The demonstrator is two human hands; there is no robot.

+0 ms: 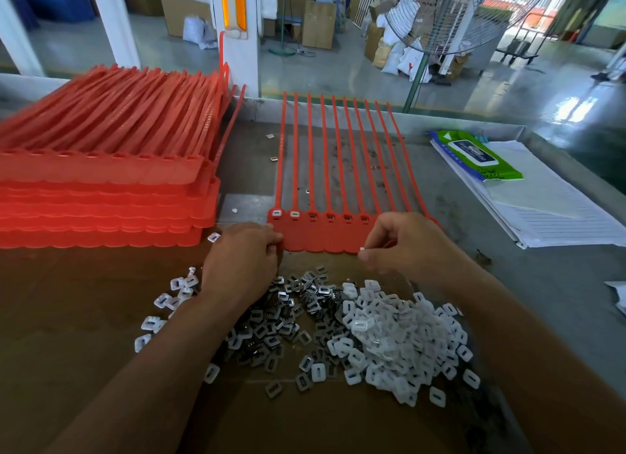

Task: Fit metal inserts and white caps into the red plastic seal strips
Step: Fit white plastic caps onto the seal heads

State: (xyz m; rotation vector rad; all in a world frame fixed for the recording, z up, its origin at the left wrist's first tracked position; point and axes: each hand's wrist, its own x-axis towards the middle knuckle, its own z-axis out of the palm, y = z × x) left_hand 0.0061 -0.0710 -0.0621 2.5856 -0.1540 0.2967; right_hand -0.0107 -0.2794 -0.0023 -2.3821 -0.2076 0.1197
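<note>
A sheet of joined red seal strips [325, 231] lies flat in front of me, its long tails running away toward the table's back edge. The two leftmost heads carry white caps [276, 213]; the heads beside them show dark metal inserts [330, 217]. My left hand [242, 260] pinches the sheet's near left corner. My right hand [404, 243] pinches a small white cap [361, 249] at its fingertips, just over the sheet's near edge. Loose metal inserts [281, 321] and a heap of white caps [396, 338] lie on brown cardboard below my hands.
A tall stack of red strip sheets [105, 182] fills the left side of the table. Lined paper and a green wipes pack [481, 157] lie at the right. A few stray caps [159, 301] are scattered left. A standing fan [437, 16] is beyond the table.
</note>
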